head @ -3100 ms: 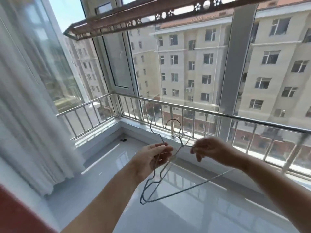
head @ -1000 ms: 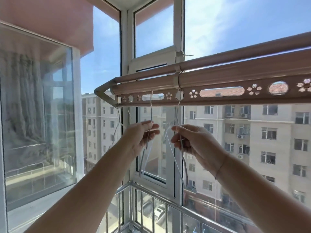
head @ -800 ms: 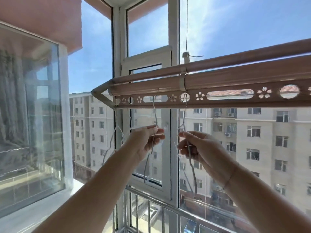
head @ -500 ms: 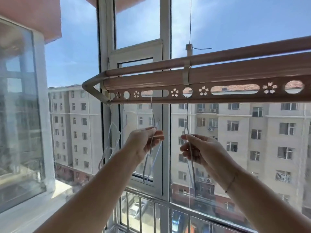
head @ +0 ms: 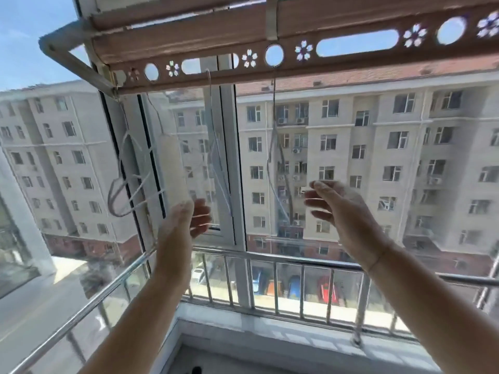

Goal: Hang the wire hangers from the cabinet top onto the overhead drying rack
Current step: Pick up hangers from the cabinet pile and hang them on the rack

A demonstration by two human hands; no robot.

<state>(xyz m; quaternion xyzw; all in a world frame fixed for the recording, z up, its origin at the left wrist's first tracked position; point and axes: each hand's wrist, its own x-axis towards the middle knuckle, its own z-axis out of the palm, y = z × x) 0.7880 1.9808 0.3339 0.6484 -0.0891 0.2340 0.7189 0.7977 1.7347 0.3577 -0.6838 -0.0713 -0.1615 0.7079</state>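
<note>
Balcony (head: 243, 329) w/ steel railing (head: 297, 262), wire hangers (head: 274, 103) on drying rack (head: 216, 31), L hand (head: 189, 220) & R hand (head: 340, 211) empty, relaxed

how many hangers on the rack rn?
4 visible. White wire hanger at the drying rack's left end, padded hanger beside it, thin hanger under the oval slot, dark hanger under the round hole. Blurred left wires may hide another.

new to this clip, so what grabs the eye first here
A perforated drying rack with flower cut-outs runs across the top, thin wire hangers dangling from its holes. Below them the left hand and right hand are raised, open and empty, in front of the apartment blocks outside.
</note>
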